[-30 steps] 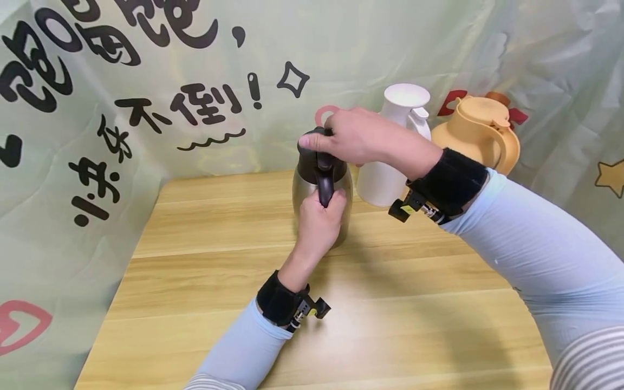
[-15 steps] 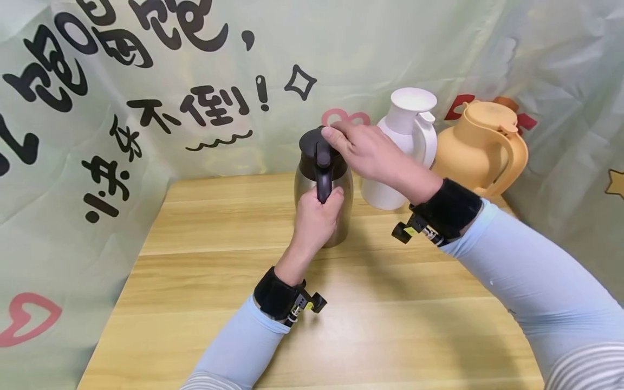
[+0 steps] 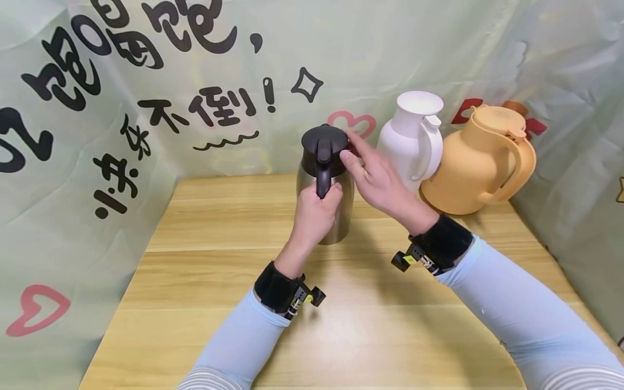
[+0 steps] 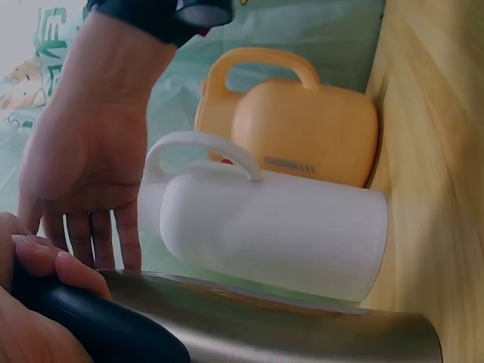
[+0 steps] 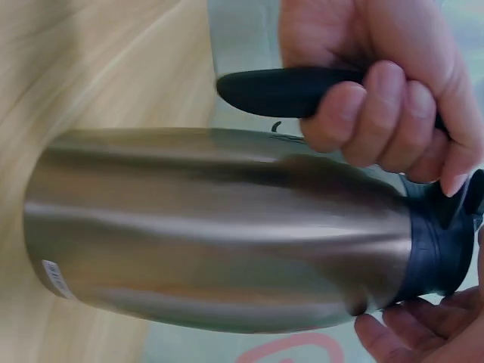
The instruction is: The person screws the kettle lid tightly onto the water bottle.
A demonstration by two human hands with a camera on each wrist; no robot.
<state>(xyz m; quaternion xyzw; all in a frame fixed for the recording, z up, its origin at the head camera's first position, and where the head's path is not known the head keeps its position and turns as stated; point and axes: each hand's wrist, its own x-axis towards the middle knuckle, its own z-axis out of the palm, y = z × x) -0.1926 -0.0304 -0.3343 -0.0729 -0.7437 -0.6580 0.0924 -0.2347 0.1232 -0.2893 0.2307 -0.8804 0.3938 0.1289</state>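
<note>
A stainless steel thermos jug [image 3: 345,208] with a black lid [image 3: 314,140] and black handle [image 3: 323,181] stands upright on the wooden table. My left hand [image 3: 314,216] grips the handle; in the right wrist view its fingers [image 5: 384,98] curl round it. My right hand [image 3: 382,176] is at the right side of the jug's neck, with its fingers extended along the far side. In the right wrist view the fingertips [image 5: 378,333] lie right at the join of steel body and black collar. The lid sits on the jug's top.
A white thermos jug [image 3: 397,143] stands just behind my right hand, and a yellow-orange one [image 3: 463,173] stands right of it. A pale printed sheet [image 3: 273,151] hangs behind and beside the table [image 3: 214,216].
My right hand has come off the top of the lid and moved down to the right side of the neck, fingers straightening. My left hand keeps its grip. The head view has shifted slightly.
</note>
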